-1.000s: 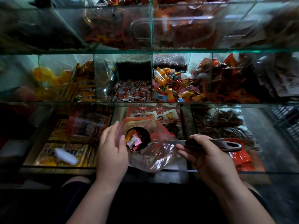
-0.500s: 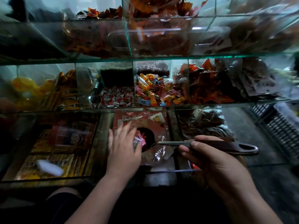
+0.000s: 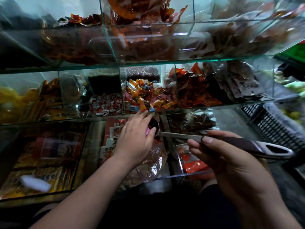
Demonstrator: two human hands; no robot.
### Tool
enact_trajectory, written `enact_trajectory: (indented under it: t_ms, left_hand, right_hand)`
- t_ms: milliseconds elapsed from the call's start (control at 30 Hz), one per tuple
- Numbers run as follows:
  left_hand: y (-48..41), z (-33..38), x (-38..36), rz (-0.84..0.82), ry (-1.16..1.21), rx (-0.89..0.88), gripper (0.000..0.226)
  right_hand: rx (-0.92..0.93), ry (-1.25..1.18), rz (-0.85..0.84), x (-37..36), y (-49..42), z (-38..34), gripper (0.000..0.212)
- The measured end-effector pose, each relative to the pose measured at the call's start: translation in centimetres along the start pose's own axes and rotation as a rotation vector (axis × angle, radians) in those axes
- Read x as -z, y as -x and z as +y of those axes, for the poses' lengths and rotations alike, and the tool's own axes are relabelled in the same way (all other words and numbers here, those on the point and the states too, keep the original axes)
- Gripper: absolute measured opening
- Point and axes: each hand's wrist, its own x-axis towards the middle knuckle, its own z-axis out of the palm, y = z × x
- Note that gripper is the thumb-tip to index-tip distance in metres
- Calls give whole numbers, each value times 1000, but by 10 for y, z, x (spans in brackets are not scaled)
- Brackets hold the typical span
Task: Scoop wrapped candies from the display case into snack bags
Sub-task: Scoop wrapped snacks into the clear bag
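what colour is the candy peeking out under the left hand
The candy is pink; head view.

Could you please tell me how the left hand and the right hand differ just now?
The left hand lies palm down over the bowl of the scoop, fingers fairly straight; the right hand pinches its handle with curled fingers. The left hand reaches up to the edge of the candy shelf, while the right hand sits nearer the person. Both are on the same scoop.

Red snack packets low in the display case, near centre, carry white labels beginning "胖不"; other print is too blurred to read.
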Motion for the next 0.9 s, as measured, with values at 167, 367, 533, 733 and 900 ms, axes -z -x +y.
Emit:
enact_trajectory:
  t_ms: [167, 367, 533, 733, 900]
  left_hand:
    - [-65, -3, 8, 39, 92, -11, 52]
    - [-117, -27, -13, 13, 122, 104, 57]
    - [-140, -43, -31, -44, 85, 192, 55]
    - [-161, -52, -43, -403, -226, 196, 59]
    - [-171, -44, -33, -451, -219, 256, 50]
  right_hand:
    - [43, -135, 39, -12, -32, -6, 10]
    - [134, -51, 34, -47, -80, 7, 8]
    - [443, 331, -29, -46, -101, 15, 7]
    - [1087, 914, -243, -28, -98, 8, 9]
    - [1077, 813, -220, -29, -80, 8, 5]
